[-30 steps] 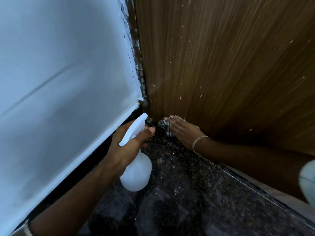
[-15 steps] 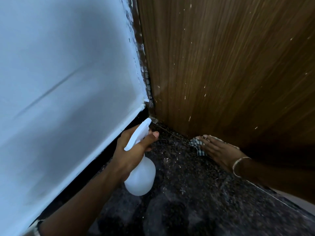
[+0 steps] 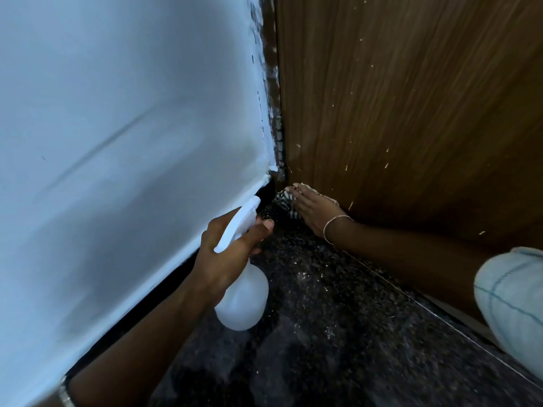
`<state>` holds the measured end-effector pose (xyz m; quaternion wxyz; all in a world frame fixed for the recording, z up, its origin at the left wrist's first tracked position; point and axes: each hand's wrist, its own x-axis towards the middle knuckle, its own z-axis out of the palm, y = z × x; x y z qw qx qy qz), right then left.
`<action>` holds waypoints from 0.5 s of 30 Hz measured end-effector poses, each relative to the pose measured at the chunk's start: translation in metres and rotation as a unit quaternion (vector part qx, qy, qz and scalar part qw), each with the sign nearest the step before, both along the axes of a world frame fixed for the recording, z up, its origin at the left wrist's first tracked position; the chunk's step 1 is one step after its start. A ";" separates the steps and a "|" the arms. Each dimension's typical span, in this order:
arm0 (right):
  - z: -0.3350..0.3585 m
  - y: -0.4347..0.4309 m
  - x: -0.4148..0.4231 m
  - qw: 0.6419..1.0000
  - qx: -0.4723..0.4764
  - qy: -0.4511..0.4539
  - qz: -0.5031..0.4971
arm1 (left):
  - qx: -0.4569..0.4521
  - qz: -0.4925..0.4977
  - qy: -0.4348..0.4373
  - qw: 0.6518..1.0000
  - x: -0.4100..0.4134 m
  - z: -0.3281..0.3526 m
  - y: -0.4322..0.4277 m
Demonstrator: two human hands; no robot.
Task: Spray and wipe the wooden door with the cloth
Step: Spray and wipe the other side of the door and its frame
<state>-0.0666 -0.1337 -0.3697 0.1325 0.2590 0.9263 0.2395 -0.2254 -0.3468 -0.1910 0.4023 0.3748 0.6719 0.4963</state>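
The brown wooden door [image 3: 411,107] fills the upper right, flecked with pale specks. Low at its bottom left corner, my right hand [image 3: 316,208] presses a black-and-white checked cloth [image 3: 283,202] against the door's foot with flat, straight fingers; most of the cloth is hidden under the hand. My left hand [image 3: 226,254] grips a white spray bottle [image 3: 242,295] by its neck, thumb over the trigger head, nozzle pointing toward the corner. The bottle hangs just left of the cloth, apart from it.
A white wall [image 3: 123,148] with a dark skirting strip runs along the left and meets the door at a rough painted frame edge [image 3: 274,113]. Dark speckled stone floor [image 3: 338,333] lies below. A pale blue clothed knee [image 3: 511,304] sits at the right edge.
My right hand with the cloth slid right along the door's bottom edge, then came back left into the corner. The left hand and bottle stayed nearly still.
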 end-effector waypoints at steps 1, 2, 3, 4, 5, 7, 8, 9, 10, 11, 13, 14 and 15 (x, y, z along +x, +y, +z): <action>0.013 -0.013 0.004 0.998 -0.023 0.021 -0.046 | -0.002 0.001 -0.002 1.000 0.002 0.000 0.001; 0.017 -0.018 0.007 0.996 -0.056 0.048 -0.059 | -0.004 -0.004 -0.003 1.000 0.005 0.000 0.003; 0.017 -0.025 0.019 0.998 -0.028 0.004 -0.055 | -0.006 -0.010 -0.004 1.000 0.007 0.001 0.005; 0.018 -0.033 0.035 0.997 -0.016 -0.015 -0.077 | -0.005 -0.017 -0.008 1.000 0.010 0.001 0.006; 0.019 -0.039 0.049 0.998 0.011 -0.047 -0.049 | -0.005 -0.022 -0.016 1.000 0.013 0.001 0.008; 0.019 -0.057 0.090 0.992 0.044 -0.116 -0.016 | -0.006 -0.030 -0.023 0.999 0.022 0.002 0.009; 0.021 -0.068 0.112 0.987 0.048 -0.155 -0.011 | -0.007 -0.033 -0.020 0.999 0.026 0.002 0.009; 0.024 -0.081 0.132 0.981 0.053 -0.188 -0.001 | -0.008 -0.037 -0.018 0.999 0.032 0.004 0.009; 0.023 -0.091 0.154 0.977 0.070 -0.198 0.021 | -0.007 -0.041 -0.013 0.999 0.038 0.005 0.008; 0.020 -0.098 0.178 0.978 0.075 -0.189 0.042 | -0.004 -0.044 -0.004 0.999 0.042 0.006 0.008; 0.017 -0.115 0.226 0.986 0.072 -0.127 0.077 | -0.002 -0.053 0.009 0.999 0.054 0.005 0.007; 0.015 -0.125 0.253 0.991 0.045 -0.109 0.065 | -0.003 -0.065 0.013 0.998 0.060 0.005 0.006; 0.007 -0.131 0.271 0.989 0.056 -0.095 0.102 | 0.001 -0.076 0.016 0.997 0.062 0.005 0.004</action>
